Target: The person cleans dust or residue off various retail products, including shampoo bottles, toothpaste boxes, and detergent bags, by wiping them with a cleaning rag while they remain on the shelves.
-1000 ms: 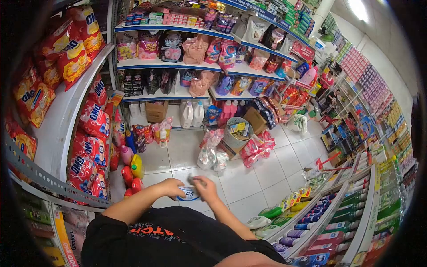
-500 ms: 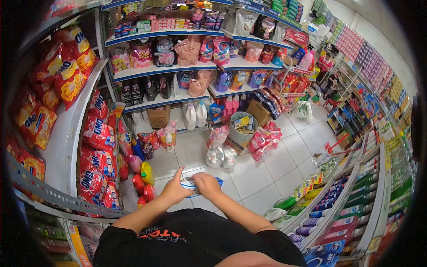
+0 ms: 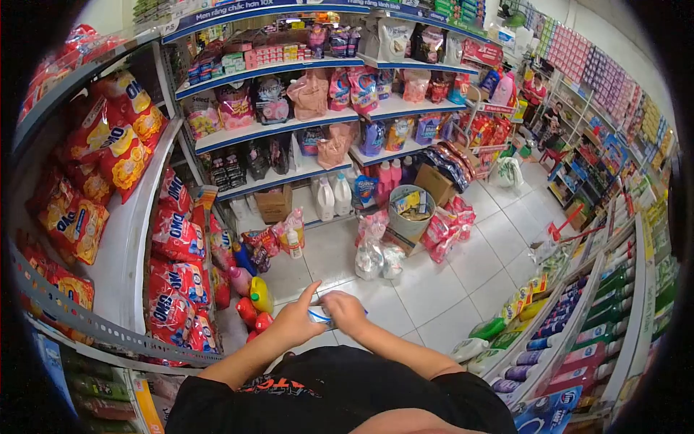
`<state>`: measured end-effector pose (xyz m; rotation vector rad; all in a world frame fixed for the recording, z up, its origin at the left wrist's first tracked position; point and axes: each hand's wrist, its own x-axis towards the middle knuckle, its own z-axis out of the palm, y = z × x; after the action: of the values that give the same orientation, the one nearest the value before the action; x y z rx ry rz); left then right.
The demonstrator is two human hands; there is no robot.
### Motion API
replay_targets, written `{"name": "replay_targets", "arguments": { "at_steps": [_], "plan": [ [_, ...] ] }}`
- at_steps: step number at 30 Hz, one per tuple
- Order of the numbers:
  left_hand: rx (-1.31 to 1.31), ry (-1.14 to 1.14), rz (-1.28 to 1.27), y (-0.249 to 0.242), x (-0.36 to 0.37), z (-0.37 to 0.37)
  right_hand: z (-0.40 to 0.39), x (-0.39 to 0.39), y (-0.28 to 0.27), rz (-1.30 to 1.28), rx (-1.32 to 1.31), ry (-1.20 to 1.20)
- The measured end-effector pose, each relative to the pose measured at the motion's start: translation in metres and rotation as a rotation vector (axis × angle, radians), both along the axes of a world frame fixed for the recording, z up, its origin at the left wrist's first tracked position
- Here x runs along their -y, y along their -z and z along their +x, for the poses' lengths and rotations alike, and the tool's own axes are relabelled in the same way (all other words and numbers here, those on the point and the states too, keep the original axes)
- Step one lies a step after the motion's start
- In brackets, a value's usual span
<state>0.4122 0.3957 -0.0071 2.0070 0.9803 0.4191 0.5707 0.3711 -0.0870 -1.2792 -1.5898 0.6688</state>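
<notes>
In front of my black shirt, a small white-and-blue box (image 3: pixel 318 314) lies between my two hands. My left hand (image 3: pixel 295 322) is closed around its left end, with the thumb pointing up. From the right, my right hand (image 3: pixel 344 313) has its fingers curled over the box, covering much of it; its fingertips are partly hidden. A yellow bottle (image 3: pixel 260 295) and several red bottles (image 3: pixel 253 315) stand on the floor just left of my left hand.
Red detergent bags (image 3: pixel 177 239) fill the left shelf. Ahead, a shelf unit (image 3: pixel 289 123) holds pouches and bottles. A round bin (image 3: pixel 412 210) and plastic bags (image 3: pixel 371 249) stand on the tiled floor. Bottles (image 3: pixel 535 347) line the right shelf. Two people sit far back right.
The view has turned, so the shelves sit further right and lower. My right hand's fingers have shifted on the box and less of it shows; my left hand still holds it.
</notes>
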Motion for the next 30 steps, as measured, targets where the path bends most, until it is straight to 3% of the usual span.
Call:
{"name": "replay_targets", "arguments": {
  "at_steps": [3,5,9,13,16,17,20,21,22,24,25,28,30],
  "plan": [
    [0.035,-0.009,0.029,0.000,0.003,0.009,-0.002,0.001,-0.037,-0.036,0.077,-0.040],
    [0.088,0.020,0.075,-0.010,0.002,0.011,0.014,-0.005,-0.031,0.039,0.072,-0.088],
    [-0.019,-0.015,0.002,-0.046,-0.003,-0.001,0.060,-0.006,-0.011,0.034,0.154,-0.082],
    [0.065,-0.005,-0.196,-0.044,-0.014,-0.004,0.057,0.013,-0.030,0.048,0.307,-0.220],
    [0.017,0.079,0.014,-0.045,-0.014,0.005,0.049,0.015,-0.035,-0.016,0.327,-0.267],
    [-0.107,0.103,0.073,-0.056,-0.011,0.010,0.051,0.012,-0.029,-0.081,0.283,-0.314],
    [0.350,0.045,-0.204,-0.027,-0.016,0.016,0.058,0.012,-0.025,-0.093,0.201,-0.267],
    [0.459,0.059,-0.209,-0.030,-0.019,0.018,0.061,0.012,-0.028,-0.090,0.156,-0.236],
    [0.724,-0.046,-0.307,-0.030,-0.017,0.026,0.062,0.013,-0.028,-0.179,-0.105,-0.168],
    [0.893,-0.105,-0.205,-0.005,-0.028,0.030,0.058,0.017,-0.021,-0.351,-0.632,-0.037],
    [0.756,-0.062,-0.196,0.009,-0.029,0.032,0.058,0.014,-0.003,-0.309,-0.741,0.102],
    [0.403,0.075,-0.171,0.048,-0.020,0.033,0.055,0.004,0.004,-0.126,-1.226,0.062],
    [0.249,0.174,-0.145,0.062,-0.015,0.038,0.050,0.004,0.000,-0.127,-1.159,0.132]
  ]
}}
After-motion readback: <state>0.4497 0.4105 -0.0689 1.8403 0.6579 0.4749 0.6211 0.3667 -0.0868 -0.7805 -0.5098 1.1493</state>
